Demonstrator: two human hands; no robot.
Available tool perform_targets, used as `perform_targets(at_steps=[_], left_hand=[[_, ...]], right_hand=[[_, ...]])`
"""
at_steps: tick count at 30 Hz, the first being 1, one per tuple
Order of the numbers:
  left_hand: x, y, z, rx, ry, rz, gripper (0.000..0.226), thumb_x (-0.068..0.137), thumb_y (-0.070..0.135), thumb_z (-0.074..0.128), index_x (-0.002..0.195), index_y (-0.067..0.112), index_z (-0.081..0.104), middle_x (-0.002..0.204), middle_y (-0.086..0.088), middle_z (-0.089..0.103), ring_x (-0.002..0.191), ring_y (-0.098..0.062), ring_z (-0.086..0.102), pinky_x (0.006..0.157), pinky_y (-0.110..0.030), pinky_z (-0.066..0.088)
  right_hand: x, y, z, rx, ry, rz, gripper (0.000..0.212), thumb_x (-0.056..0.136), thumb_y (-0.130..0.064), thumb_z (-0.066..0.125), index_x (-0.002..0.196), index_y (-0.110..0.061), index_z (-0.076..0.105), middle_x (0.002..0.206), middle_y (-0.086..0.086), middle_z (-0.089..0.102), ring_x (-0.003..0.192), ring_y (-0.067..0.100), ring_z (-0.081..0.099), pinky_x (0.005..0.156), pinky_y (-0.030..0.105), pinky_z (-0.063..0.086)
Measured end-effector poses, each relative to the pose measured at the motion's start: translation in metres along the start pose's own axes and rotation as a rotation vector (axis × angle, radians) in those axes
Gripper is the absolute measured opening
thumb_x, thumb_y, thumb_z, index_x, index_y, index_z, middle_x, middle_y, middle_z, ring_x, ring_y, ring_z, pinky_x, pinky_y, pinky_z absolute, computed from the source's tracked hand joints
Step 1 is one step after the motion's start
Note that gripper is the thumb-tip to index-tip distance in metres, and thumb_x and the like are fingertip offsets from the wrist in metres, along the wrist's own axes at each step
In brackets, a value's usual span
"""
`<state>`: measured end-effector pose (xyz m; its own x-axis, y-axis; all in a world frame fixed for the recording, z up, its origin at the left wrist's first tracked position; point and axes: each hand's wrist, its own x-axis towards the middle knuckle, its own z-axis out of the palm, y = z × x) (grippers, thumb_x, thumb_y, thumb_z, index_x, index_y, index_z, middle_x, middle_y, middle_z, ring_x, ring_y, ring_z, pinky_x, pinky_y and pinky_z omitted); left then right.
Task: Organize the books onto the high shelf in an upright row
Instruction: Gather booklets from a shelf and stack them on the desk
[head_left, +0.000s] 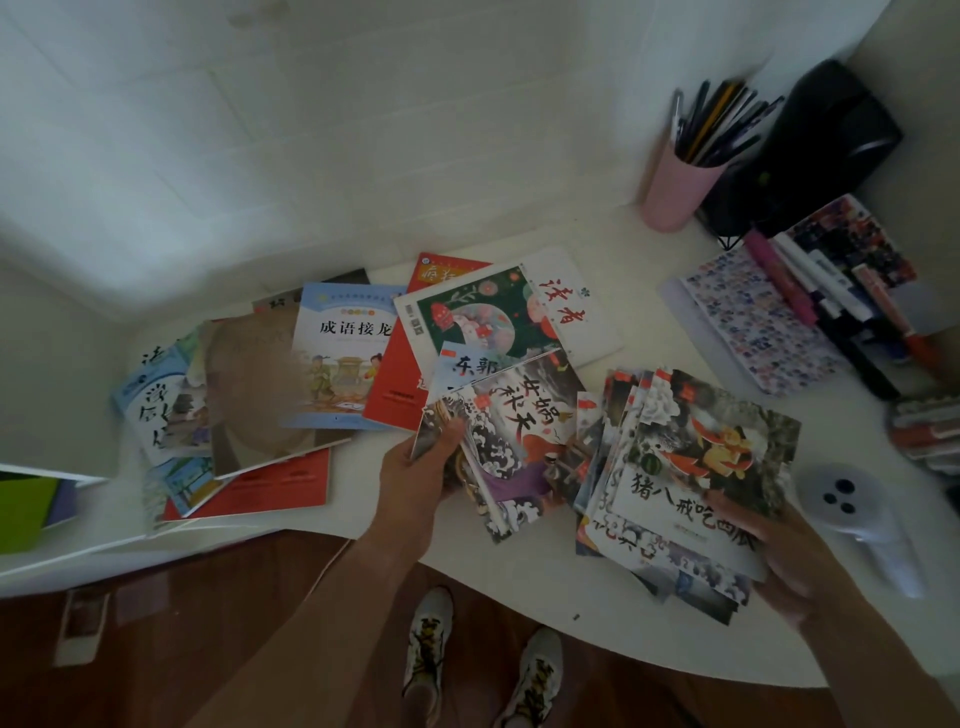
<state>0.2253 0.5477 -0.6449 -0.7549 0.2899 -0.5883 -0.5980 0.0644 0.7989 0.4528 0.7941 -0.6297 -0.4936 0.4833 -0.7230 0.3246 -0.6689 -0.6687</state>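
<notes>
Several thin picture books lie scattered flat on a white desk (519, 582). My left hand (415, 467) grips the left edge of a small fanned bundle of black-and-white storybooks (514, 431) near the desk's front. My right hand (774, 551) holds the lower right corner of another fanned stack of storybooks (691, 467) with a pig picture on top. Larger books lie behind: a white magazine with a green cover (498, 312), a red book (395, 384), a pale blue book (343, 353) and a brown-covered book (260, 395). No high shelf is in view.
A pink cup of pencils (680, 182) and a black device (826, 140) stand at the back right. A patterned notebook (753, 322) and several markers (831, 301) lie on the right. A white gadget (857, 514) sits at the right edge. A low white shelf (52, 519) is at left.
</notes>
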Motion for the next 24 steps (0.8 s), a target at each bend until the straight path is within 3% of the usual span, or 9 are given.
perform_targets(at_steps=[3, 5, 7, 9, 12, 15, 18, 21, 24], left_hand=[[-0.006, -0.004, 0.002, 0.024, -0.041, -0.021, 0.018, 0.097, 0.017, 0.069, 0.086, 0.002, 0.068, 0.074, -0.009, 0.071, 0.070, -0.022, 0.067, 0.068, -0.029, 0.059], [-0.013, -0.005, 0.003, 0.030, -0.111, -0.018, 0.008, 0.096, 0.007, 0.068, 0.102, 0.006, 0.073, 0.091, -0.011, 0.078, 0.083, -0.026, 0.074, 0.075, -0.032, 0.063], [-0.014, -0.010, 0.003, 0.109, -0.158, 0.023, 0.034, 0.092, -0.004, 0.069, 0.120, 0.015, 0.069, 0.105, -0.008, 0.078, 0.095, -0.026, 0.076, 0.082, -0.039, 0.064], [-0.014, -0.009, 0.004, 0.159, -0.206, 0.010, 0.049, 0.088, -0.007, 0.072, 0.130, 0.019, 0.065, 0.112, -0.005, 0.077, 0.101, -0.026, 0.075, 0.086, -0.045, 0.063], [-0.011, 0.001, 0.011, 0.089, -0.170, -0.170, 0.030, 0.095, 0.026, 0.073, 0.124, 0.020, 0.070, 0.109, -0.006, 0.079, 0.099, -0.029, 0.076, 0.091, -0.046, 0.060], [-0.002, 0.001, 0.013, 0.335, -0.089, -0.138, 0.029, 0.100, 0.049, 0.060, 0.109, 0.026, 0.074, 0.096, -0.004, 0.079, 0.088, -0.024, 0.074, 0.082, -0.038, 0.059], [0.000, -0.004, 0.010, 0.355, -0.167, -0.113, 0.020, 0.103, 0.027, 0.061, 0.117, 0.020, 0.073, 0.099, -0.005, 0.079, 0.091, -0.029, 0.074, 0.083, -0.044, 0.059], [-0.005, -0.007, 0.009, 0.242, -0.363, -0.253, 0.038, 0.090, -0.013, 0.061, 0.117, 0.011, 0.071, 0.105, -0.011, 0.078, 0.092, -0.029, 0.075, 0.079, -0.041, 0.061], [-0.007, -0.013, 0.017, 0.274, -0.366, -0.293, 0.019, 0.089, -0.001, 0.069, 0.104, 0.010, 0.071, 0.092, -0.013, 0.075, 0.087, -0.032, 0.072, 0.085, -0.044, 0.058]], right_hand=[[0.001, 0.001, 0.003, -0.059, 0.030, 0.002, 0.110, 0.014, -0.041, 0.103, 0.115, -0.017, 0.067, 0.107, 0.009, 0.078, 0.097, 0.031, 0.073, 0.078, 0.044, 0.052], [0.000, -0.001, 0.006, -0.066, 0.045, 0.012, 0.093, 0.030, -0.033, 0.103, 0.114, -0.015, 0.067, 0.109, 0.010, 0.077, 0.102, 0.032, 0.071, 0.076, 0.043, 0.055], [0.001, -0.002, 0.007, -0.037, 0.086, 0.009, 0.068, 0.052, -0.022, 0.089, 0.116, -0.013, 0.067, 0.114, 0.013, 0.075, 0.104, 0.034, 0.070, 0.067, 0.039, 0.058], [0.003, -0.002, 0.008, -0.013, 0.117, 0.003, 0.063, 0.057, -0.018, 0.083, 0.118, -0.011, 0.067, 0.116, 0.014, 0.074, 0.101, 0.033, 0.072, 0.068, 0.039, 0.059], [0.001, 0.001, 0.009, 0.008, 0.169, -0.022, 0.060, 0.061, -0.012, 0.081, 0.118, -0.012, 0.067, 0.115, 0.012, 0.075, 0.103, 0.031, 0.071, 0.083, 0.044, 0.055], [-0.005, 0.008, 0.008, 0.013, 0.198, -0.032, 0.053, 0.066, -0.009, 0.078, 0.117, -0.015, 0.067, 0.113, 0.010, 0.075, 0.104, 0.031, 0.070, 0.088, 0.046, 0.054], [-0.011, 0.017, 0.007, 0.036, 0.208, -0.050, 0.046, 0.069, -0.009, 0.077, 0.113, -0.019, 0.068, 0.110, 0.007, 0.076, 0.104, 0.029, 0.071, 0.096, 0.050, 0.052], [-0.016, 0.020, 0.010, 0.020, 0.202, -0.067, 0.048, 0.069, -0.010, 0.080, 0.115, -0.018, 0.069, 0.108, 0.005, 0.077, 0.105, 0.030, 0.071, 0.098, 0.050, 0.052], [-0.019, 0.022, 0.015, -0.029, 0.174, -0.095, 0.055, 0.063, -0.012, 0.084, 0.116, -0.016, 0.070, 0.106, 0.005, 0.078, 0.100, 0.030, 0.073, 0.090, 0.047, 0.055]])
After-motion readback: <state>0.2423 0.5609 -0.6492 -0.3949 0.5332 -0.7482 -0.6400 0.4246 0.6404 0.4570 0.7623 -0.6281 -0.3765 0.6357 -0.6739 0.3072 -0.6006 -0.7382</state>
